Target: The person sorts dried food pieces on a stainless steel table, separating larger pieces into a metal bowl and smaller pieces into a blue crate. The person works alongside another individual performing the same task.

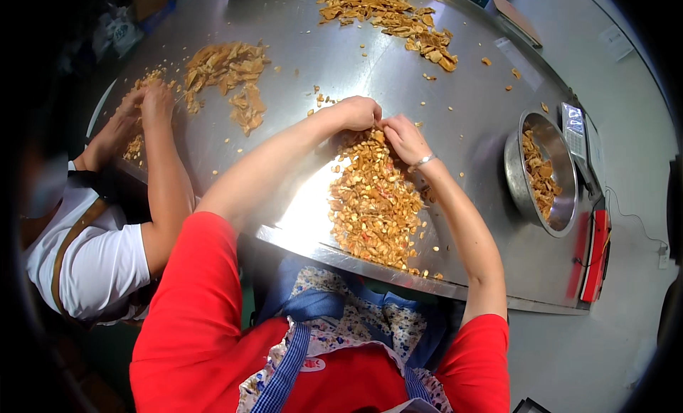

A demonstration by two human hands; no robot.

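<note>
On the steel table right before me lies a long heap of small yellow-brown, nut-like pieces (373,207), mixed with paler kernels and a few red marks. Its fairly straight sides suggest a clear bag around it, but no film shows plainly. My left hand (358,114) reaches in over its far end, fingers closed in a pinch. My right hand (407,139) meets it there, thumb and fingers also pressed together. Whatever is between the fingertips is too small or hidden to make out.
Flat brown flakes lie in a pile (228,75) to the left and another (391,18) at the far side. A steel bowl (523,182) with flakes stands right, beside a red-edged object (595,256). At left, a co-worker's hands (149,103) are over similar pieces.
</note>
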